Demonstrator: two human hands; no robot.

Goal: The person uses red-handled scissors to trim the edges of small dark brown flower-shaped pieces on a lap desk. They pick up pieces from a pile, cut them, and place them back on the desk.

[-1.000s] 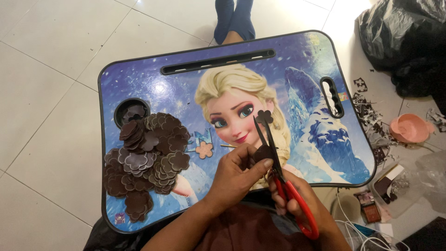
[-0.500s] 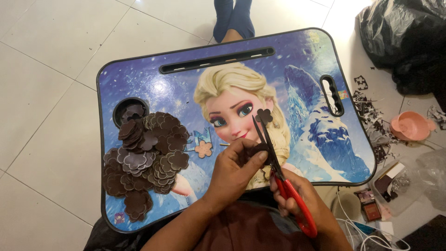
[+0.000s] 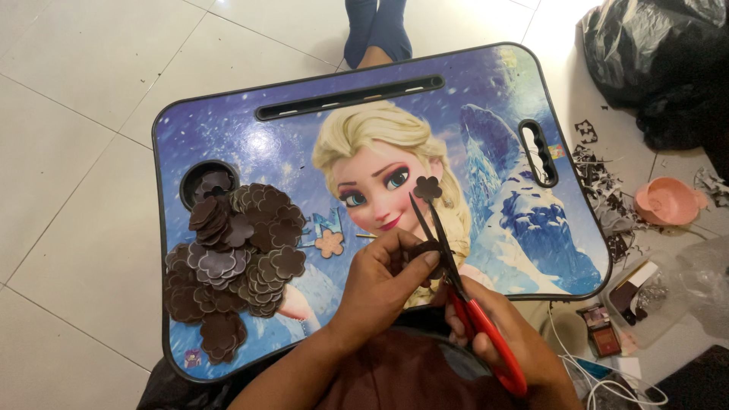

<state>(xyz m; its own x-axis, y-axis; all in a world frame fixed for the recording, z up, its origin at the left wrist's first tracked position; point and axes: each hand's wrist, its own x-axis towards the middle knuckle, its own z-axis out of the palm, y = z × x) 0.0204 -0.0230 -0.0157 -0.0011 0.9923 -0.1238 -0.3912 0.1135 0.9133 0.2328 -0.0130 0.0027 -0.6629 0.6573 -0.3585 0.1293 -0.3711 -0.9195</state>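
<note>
My left hand (image 3: 387, 277) pinches a small dark brown foam piece (image 3: 427, 250) over a blue lap table (image 3: 250, 152) printed with a cartoon figure. My right hand (image 3: 497, 334) grips red-handled scissors (image 3: 474, 315), whose dark blades point up and away and close on the piece. One brown flower cutout (image 3: 427, 187) lies on the table just beyond the blade tips. A pile of brown flower cutouts (image 3: 231, 254) covers the table's left side. A single tan flower (image 3: 329, 244) sits beside the pile.
A round cup recess (image 3: 209, 182) at the table's left holds a cutout. Foam scraps (image 3: 604, 193), a pink bowl (image 3: 668, 201), a black plastic bag (image 3: 657, 57), small boxes (image 3: 604, 330) and white cables (image 3: 607, 380) lie on the tiled floor at right. Blue-socked feet (image 3: 377, 34) rest beyond the table.
The scissor blades have shifted slightly along the brown piece, and my left hand has turned the piece a little. Everything on the table stays where it was.
</note>
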